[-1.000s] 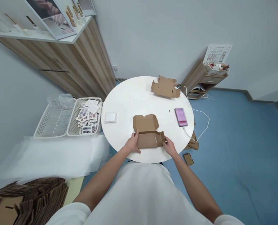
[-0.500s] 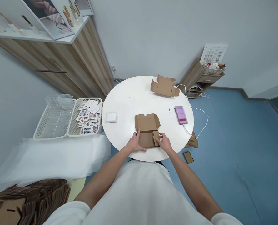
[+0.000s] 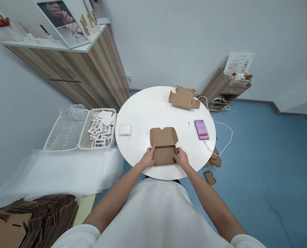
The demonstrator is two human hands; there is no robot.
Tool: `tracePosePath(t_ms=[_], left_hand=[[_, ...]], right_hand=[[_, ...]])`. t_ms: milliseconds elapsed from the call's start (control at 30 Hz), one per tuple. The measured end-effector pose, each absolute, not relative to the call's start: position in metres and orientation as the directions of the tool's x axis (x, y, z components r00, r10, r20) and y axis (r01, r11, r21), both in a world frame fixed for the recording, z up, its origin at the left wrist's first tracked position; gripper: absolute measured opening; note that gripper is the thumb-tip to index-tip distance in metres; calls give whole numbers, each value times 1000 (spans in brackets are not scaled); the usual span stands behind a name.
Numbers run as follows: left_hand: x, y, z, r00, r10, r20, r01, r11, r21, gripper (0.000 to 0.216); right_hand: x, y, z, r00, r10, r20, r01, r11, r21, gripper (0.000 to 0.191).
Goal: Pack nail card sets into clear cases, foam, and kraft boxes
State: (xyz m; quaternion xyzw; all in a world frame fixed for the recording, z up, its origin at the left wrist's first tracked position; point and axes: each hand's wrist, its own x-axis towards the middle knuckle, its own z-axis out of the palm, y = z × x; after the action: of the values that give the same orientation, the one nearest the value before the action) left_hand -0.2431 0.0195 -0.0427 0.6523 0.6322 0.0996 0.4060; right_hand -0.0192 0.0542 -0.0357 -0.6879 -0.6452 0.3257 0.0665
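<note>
A small brown cardboard box (image 3: pixel 164 154) stands at the near edge of the round white table (image 3: pixel 148 110), its lid flap open and lying away from me. My left hand (image 3: pixel 148 159) grips the box's left wall, thumb at the top edge. My right hand (image 3: pixel 181 158) presses against the box's right wall, fingers curled on it. Both side walls stand upright.
A flat unfolded cardboard blank (image 3: pixel 184 97) lies at the table's far side. A pink phone (image 3: pixel 201 129) with a white cable and a small white pad (image 3: pixel 125 129) also lie on the table. Two white baskets (image 3: pixel 81 129) sit left, a cardboard stack (image 3: pixel 31 220) lower left.
The box's right side flap, lying flat a second ago, has been folded up and in by my right hand. The box now has upright walls on both sides. My left hand stayed put.
</note>
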Motion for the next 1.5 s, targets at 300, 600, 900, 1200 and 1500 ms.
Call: tracePosePath(t_ms=[300, 600, 900, 1200, 1500], left_hand=[[-237, 23, -42, 152, 908, -391, 757, 147, 637, 87], [-215, 44, -40, 196, 933, -302, 676, 95, 731, 83], [-198, 42, -43, 73, 909, -410, 559, 303, 772, 86], [-193, 32, -35, -91, 902, -422, 500, 408, 764, 83], [-276, 19, -31, -406, 865, -295, 517, 483, 707, 64]], right_hand=[[-18, 57, -36, -40, 931, -362, 839, -165, -518, 30], [2, 75, -35, 14, 942, -336, 821, -203, -534, 30], [29, 84, -33, -66, 946, -316, 739, -167, -653, 41], [48, 93, -28, -99, 957, -274, 701, -128, -701, 56], [-30, 92, 22, -311, 948, -64, 666, 169, -727, 44]])
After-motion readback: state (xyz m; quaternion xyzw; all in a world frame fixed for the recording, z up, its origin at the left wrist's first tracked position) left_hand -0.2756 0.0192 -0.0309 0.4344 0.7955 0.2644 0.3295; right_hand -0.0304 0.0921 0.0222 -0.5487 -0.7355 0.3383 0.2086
